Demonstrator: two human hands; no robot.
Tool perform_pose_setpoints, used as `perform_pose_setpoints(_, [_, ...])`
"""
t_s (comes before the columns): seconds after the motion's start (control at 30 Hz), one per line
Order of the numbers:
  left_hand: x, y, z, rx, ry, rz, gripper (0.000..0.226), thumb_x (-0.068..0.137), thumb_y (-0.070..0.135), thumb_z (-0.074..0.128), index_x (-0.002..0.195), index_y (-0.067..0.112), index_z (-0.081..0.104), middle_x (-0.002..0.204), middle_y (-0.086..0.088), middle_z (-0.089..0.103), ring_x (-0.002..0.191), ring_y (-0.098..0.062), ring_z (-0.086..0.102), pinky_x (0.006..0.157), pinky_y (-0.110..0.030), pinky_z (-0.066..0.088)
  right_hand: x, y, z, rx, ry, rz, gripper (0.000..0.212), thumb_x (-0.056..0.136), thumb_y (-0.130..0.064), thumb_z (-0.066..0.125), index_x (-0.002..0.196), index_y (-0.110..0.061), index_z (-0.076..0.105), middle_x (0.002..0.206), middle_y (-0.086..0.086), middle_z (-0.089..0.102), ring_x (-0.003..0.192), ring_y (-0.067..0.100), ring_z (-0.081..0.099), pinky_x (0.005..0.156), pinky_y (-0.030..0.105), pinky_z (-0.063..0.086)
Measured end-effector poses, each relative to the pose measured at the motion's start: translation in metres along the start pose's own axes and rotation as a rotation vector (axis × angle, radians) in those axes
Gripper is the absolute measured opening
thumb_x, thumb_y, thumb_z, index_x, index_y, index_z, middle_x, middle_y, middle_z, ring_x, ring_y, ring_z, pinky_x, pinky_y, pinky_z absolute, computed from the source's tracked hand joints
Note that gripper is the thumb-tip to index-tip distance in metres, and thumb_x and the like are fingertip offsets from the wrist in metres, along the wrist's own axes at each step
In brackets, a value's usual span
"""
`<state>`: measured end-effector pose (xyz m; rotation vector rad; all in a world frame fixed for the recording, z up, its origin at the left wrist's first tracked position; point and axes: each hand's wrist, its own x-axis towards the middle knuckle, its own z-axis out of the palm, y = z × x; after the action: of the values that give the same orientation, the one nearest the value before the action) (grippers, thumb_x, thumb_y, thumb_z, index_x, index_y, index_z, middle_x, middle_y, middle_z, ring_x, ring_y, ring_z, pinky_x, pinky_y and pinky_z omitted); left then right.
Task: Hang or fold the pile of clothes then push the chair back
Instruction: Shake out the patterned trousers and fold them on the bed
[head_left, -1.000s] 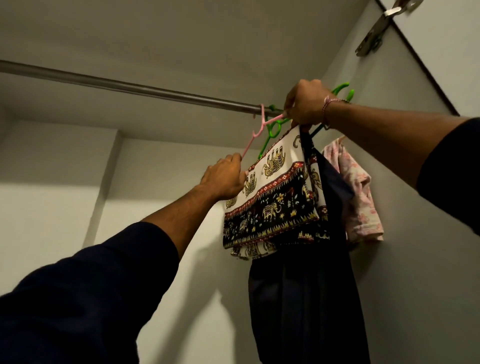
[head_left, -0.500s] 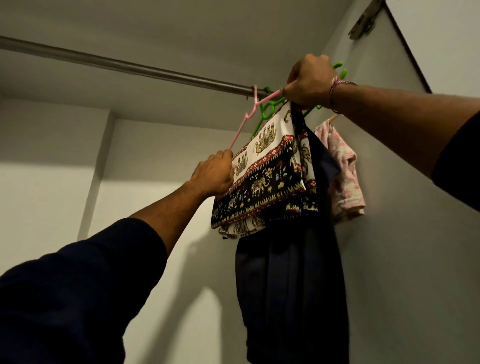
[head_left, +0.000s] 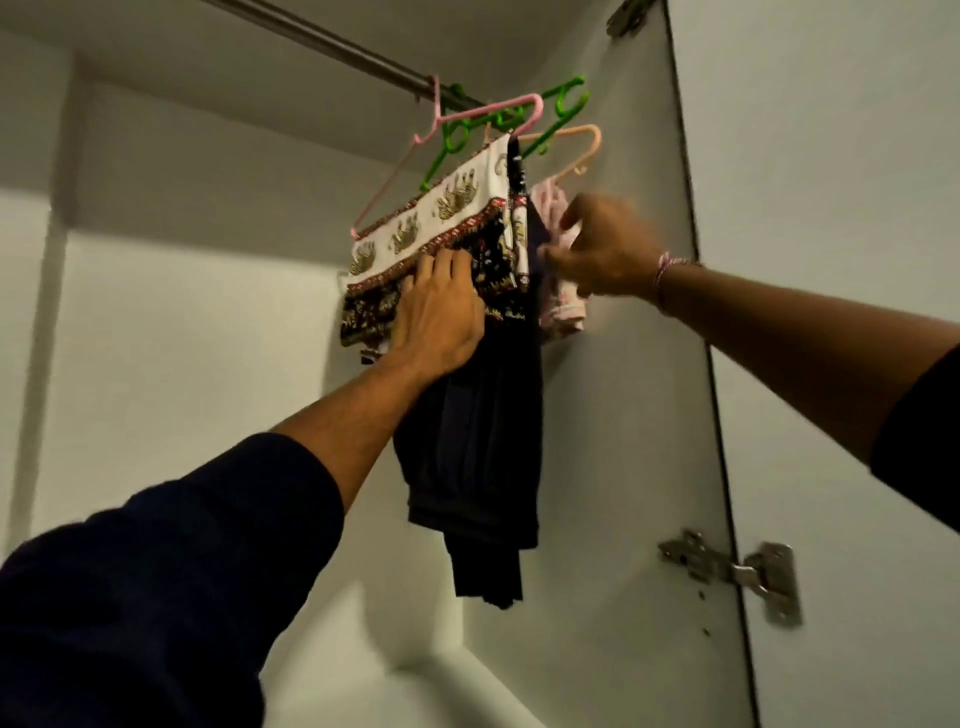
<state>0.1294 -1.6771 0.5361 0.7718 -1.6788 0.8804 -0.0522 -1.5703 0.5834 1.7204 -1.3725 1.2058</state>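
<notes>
Since we start nearest: left hand (head_left: 441, 317) lies flat, fingers straight, pressing the elephant-print cloth (head_left: 441, 218).
Right hand (head_left: 608, 249): blurred; fingers appear to pinch the pale pink garment (head_left: 563, 306), though we cannot tell for certain.
Change noted: the right hand has left the hanger tops and dropped beside the clothes; the left has come off the pink hanger (head_left: 395, 176) onto the cloth.
Clothes: print cloth, dark trousers (head_left: 478, 457) and pink garment hang together against the wardrobe's side wall.
Rail (head_left: 332, 44): carries the pink, green (head_left: 566, 104) and peach (head_left: 587, 143) hangers.
Judgement: this garment is hung; we see smoothing. Pile and chair out of view.
</notes>
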Motion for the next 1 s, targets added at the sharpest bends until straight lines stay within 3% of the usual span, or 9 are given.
perform_pose_setpoints(0.13, [-0.037,0.068,0.002,-0.059,-0.091,0.064,0.045,0.094,0.030,0.049,0.133,0.007,0.048,0.131,-0.013,0.053,0.118,-0.031,0.048,0.095,-0.046,0.042,-0.073,0.021,-0.005,-0.242,-0.167,-0.040,0.040,0.091,-0.039,0.069,0.120,-0.011,0.065,0.112,0.013,0.068,0.097,0.029,0.064,0.080,0.037,0.054])
perform_pose_setpoints(0.33, [-0.086,0.180,-0.007,-0.292,-0.264,0.185,0.055,0.093,0.035,0.057,0.140,0.009,0.043,0.137,-0.011,0.052,0.125,-0.028,0.047,0.102,-0.044,0.041,-0.196,0.055,-0.053,-0.368,-0.332,-0.065,0.040,0.094,-0.036,0.067,0.127,-0.015,0.062,0.133,0.012,0.053,0.108,0.028,0.059,0.088,0.036,0.055])
perform_pose_setpoints(0.43, [-0.117,0.243,-0.014,-0.384,-0.295,0.212,0.056,0.092,0.031,0.061,0.140,0.008,0.043,0.138,-0.013,0.052,0.125,-0.029,0.049,0.102,-0.044,0.043,-0.253,0.075,-0.091,-0.429,-0.380,-0.063,0.035,0.095,-0.031,0.065,0.126,-0.015,0.064,0.129,0.012,0.056,0.104,0.028,0.061,0.084,0.039,0.057])
perform_pose_setpoints(0.6, [-0.162,0.346,-0.039,-0.513,-0.289,0.310,0.049,0.086,0.026,0.063,0.129,0.005,0.051,0.124,-0.013,0.058,0.111,-0.030,0.055,0.089,-0.042,0.049,-0.344,0.106,-0.170,-0.534,-0.414,-0.002,0.032,0.094,-0.031,0.065,0.121,-0.015,0.065,0.121,0.011,0.060,0.100,0.030,0.061,0.077,0.043,0.057])
perform_pose_setpoints(0.8, [-0.195,0.472,-0.090,-0.643,-0.256,0.446,0.042,0.083,0.026,0.061,0.118,0.005,0.056,0.110,-0.012,0.062,0.097,-0.029,0.059,0.079,-0.040,0.053,-0.465,0.131,-0.283,-0.685,-0.487,0.074,0.028,0.096,-0.031,0.062,0.118,-0.015,0.065,0.115,0.010,0.063,0.091,0.027,0.062,0.074,0.038,0.055])
perform_pose_setpoints(1.0, [-0.237,0.603,-0.154,-0.806,-0.340,0.583,0.041,0.084,0.029,0.062,0.118,0.006,0.057,0.108,-0.011,0.063,0.094,-0.027,0.059,0.078,-0.042,0.054,-0.575,0.147,-0.394,-0.758,-0.618,0.285,0.025,0.094,-0.031,0.062,0.115,-0.015,0.063,0.107,0.007,0.061,0.085,0.025,0.059,0.072,0.039,0.053])
